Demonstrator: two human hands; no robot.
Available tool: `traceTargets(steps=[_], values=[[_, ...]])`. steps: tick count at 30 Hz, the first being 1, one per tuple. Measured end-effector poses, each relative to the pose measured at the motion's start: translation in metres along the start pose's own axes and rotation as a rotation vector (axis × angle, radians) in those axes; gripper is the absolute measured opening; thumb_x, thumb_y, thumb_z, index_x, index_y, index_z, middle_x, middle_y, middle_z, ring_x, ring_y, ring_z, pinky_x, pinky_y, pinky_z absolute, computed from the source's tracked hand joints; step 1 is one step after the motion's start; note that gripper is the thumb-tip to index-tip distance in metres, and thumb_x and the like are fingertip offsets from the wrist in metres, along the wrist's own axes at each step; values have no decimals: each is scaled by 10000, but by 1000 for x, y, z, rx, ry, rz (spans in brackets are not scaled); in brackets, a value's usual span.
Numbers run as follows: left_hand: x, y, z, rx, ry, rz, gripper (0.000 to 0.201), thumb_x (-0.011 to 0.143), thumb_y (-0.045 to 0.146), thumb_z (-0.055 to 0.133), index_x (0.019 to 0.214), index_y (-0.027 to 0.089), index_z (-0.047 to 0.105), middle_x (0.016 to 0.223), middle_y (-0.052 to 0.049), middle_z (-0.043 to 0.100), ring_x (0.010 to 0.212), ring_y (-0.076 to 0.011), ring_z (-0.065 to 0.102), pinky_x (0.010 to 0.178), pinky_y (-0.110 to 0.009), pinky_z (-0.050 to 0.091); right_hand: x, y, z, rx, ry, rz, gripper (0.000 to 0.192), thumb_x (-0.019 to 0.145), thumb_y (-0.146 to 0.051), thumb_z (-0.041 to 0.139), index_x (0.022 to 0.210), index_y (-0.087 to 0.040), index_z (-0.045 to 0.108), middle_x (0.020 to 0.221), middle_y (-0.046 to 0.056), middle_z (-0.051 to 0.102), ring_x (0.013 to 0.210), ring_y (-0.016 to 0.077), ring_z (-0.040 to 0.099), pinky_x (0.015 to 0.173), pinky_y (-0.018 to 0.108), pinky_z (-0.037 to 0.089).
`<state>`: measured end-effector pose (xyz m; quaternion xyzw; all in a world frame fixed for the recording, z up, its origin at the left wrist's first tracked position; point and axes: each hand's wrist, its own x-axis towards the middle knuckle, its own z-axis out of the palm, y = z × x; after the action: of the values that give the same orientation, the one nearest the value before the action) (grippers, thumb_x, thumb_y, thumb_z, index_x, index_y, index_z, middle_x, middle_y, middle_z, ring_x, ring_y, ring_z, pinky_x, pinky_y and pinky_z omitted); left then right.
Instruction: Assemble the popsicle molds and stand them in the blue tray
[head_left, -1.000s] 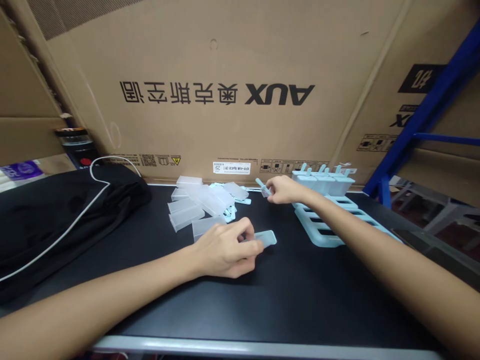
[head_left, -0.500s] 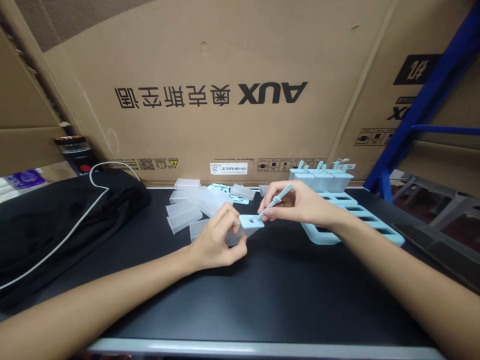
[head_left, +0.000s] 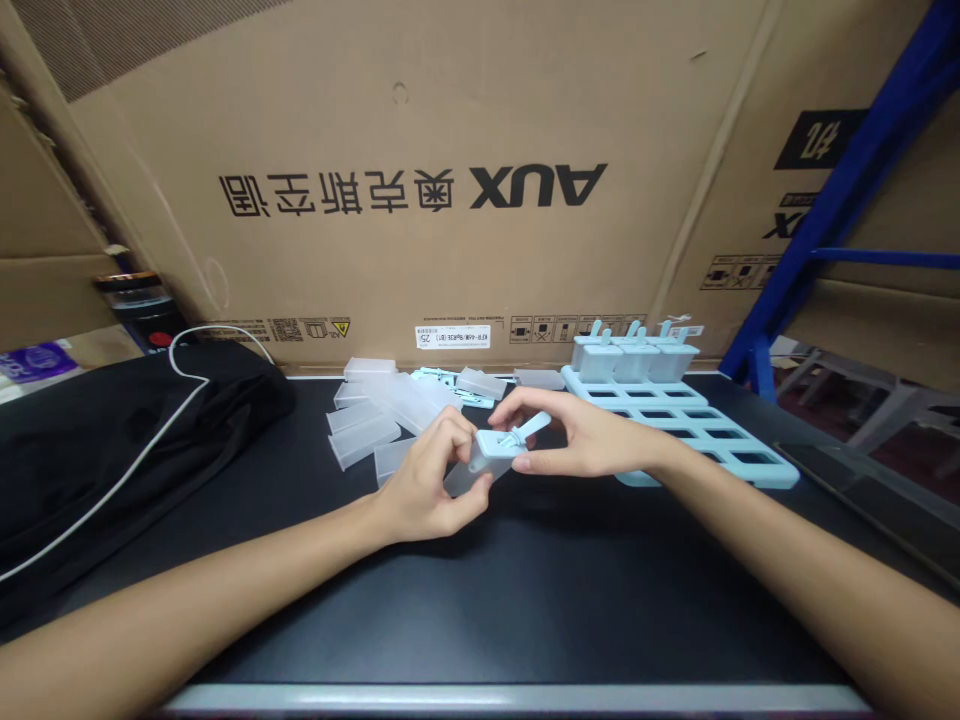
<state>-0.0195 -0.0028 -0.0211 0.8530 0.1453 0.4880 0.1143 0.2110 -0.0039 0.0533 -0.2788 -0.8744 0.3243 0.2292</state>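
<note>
Head view — two hands (head_left: 427,480), one mould (head_left: 480,462)

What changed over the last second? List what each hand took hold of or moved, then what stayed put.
The right hand picked a blue stick from the far pile, brought it nearer and pushed it into the lid of the clear mould cup, which the left hand lifted off the table. The blue tray and loose cups stayed.

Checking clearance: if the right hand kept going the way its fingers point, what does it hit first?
Likely the left hand: the right hand points leftward at it, both already on the mould cup between them.
</note>
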Motion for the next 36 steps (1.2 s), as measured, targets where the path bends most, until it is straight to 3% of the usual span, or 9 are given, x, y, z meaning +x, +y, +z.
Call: traceTargets(steps=[7,13,21,26,32,36], values=[[0,1,-1,-6,3,-15,351,785,106,642,850,222,318,839,-2,408,818,-167,450,696,-305,409,-2,-1,-3,64,53,-22,408,810,-344,719,1169,-207,580,1128,61,611,1030,179,607,816,307,533],[-1,-1,0,4,3,9,360,771,97,651,857,224,325,847,-6,419,848,-179,474,741,-331,436,-3,-4,-6,-11,64,-14,285,789,-342,726,1002,-165,658,1005,62,665,885,156,618,826,320,526],[-2,-2,0,-1,-39,-27,343,813,117,636,884,227,319,859,-3,405,817,-158,443,689,-294,429,-4,0,-10,-24,46,16,274,800,-387,713,958,-167,674,953,53,689,850,156,644,801,311,541],[-3,-2,0,-26,-187,-108,319,865,162,595,1035,229,333,1085,-89,470,1011,-207,506,848,-399,490,-15,12,-41,-150,185,70,296,840,-454,658,936,-174,662,962,68,690,847,174,642,770,322,535],[-4,-1,-3,6,-296,-73,313,888,182,563,1063,233,309,1076,-92,485,1002,-213,514,871,-432,501,-48,45,-94,-543,443,257,305,851,-495,598,952,-216,673,913,70,706,830,211,657,684,326,522],[-3,-1,-3,5,-332,-66,296,896,187,551,1057,231,306,1077,-96,488,999,-211,519,874,-429,507,-64,71,-112,-722,505,325,274,846,-452,578,933,-213,679,882,75,716,813,230,670,693,348,522]])
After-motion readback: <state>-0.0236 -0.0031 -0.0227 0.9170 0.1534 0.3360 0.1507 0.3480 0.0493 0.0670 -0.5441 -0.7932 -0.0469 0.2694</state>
